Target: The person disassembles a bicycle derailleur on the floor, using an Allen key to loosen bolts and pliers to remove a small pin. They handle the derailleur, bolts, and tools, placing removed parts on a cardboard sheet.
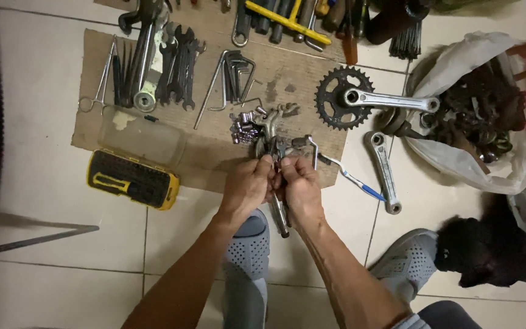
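A: The metal bike part (278, 183), a long grey piece with a clamp-like head, sits at the centre of the frame, held up over the lower edge of the cardboard sheet (92, 131).

B: And the hands?

A: The left hand (246, 186) is curled tight around its upper end; the right hand (299, 183) is closed on it just beside, fingers pinching near the top. The shaft hangs down between the wrists.

B: Which step is this?

A: I judge it a fitting or loosening of something small at the head. The exact joint is hidden by the fingers.

B: What would the next move call for?

A: Probably a firm grip from one hand and a tool. The hex keys (235, 76) and small sockets (245, 125) lie near, above the hands.
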